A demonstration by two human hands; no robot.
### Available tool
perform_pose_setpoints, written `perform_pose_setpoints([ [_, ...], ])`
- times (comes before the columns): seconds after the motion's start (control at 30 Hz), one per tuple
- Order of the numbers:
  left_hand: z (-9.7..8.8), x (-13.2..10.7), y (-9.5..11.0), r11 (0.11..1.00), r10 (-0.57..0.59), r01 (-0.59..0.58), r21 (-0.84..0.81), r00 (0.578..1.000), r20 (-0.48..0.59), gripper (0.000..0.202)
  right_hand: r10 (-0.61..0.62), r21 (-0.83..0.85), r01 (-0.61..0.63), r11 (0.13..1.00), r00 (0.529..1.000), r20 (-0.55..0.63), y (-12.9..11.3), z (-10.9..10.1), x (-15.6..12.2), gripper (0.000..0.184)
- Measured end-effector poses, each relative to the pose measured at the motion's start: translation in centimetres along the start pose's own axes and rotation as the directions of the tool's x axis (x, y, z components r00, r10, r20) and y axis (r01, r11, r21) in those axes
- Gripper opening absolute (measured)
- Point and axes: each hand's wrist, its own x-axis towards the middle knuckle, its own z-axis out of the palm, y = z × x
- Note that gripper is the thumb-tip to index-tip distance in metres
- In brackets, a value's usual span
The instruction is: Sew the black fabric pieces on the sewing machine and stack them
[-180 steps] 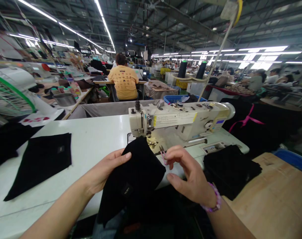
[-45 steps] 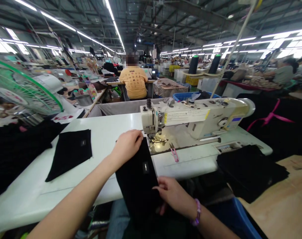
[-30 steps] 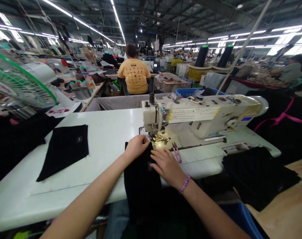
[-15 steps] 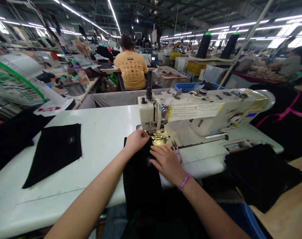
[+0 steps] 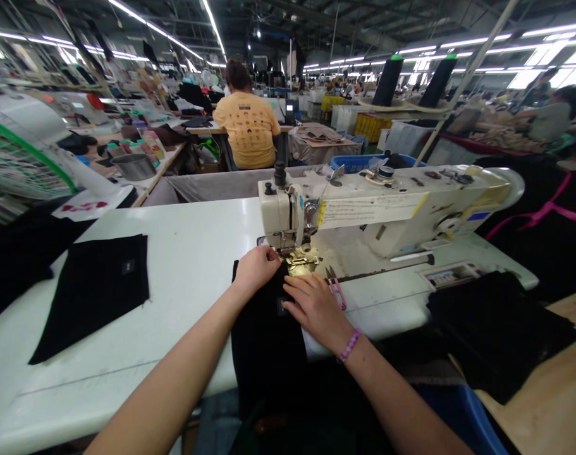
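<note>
A metal pot (image 5: 133, 168) stands at left, its contents too small to make out. The left hand (image 5: 258, 268) pinches the black cloth (image 5: 269, 354) between closed fingers at the sewing machine (image 5: 387, 208). The right hand (image 5: 318, 309) lies on the cloth, fingers loosely straight. Behind the machine, a blue basket (image 5: 351, 162) holds something dark (image 5: 396, 161); lower right sits a blue bin (image 5: 451, 407).

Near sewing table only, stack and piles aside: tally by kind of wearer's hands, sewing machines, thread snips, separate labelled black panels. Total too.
Hands: 2 (left hand, right hand)
Sewing machine: 1
Pink-handled thread snips: 1
Labelled black panels: 2 (panel under the hands, flat panel)
Total: 6
</note>
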Motion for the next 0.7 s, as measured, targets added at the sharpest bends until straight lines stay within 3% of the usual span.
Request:
perform_pose_setpoints([
  [0.5,0.6,0.8,-0.5,0.999,0.029,-0.027,0.020,0.996,-0.085,0.020,0.018,-0.020,-0.019,1.000,1.000,-0.018,0.0,0.3,0.3,0.025],
  [0.6,-0.2,0.7,-0.3,0.996,0.088,-0.087,0.016,0.989,-0.119,0.015,0.019,-0.016,-0.019,1.000,1.000,-0.023,0.2,0.2,0.5,0.024],
  [0.7,-1.6,-1.5,-0.3,0.988,0.151,-0.155,-0.007,0.972,-0.178,0.025,0.030,0.012,-0.030,0.999,0.999,-0.015,0.3,-0.2,0.3,0.024],
])
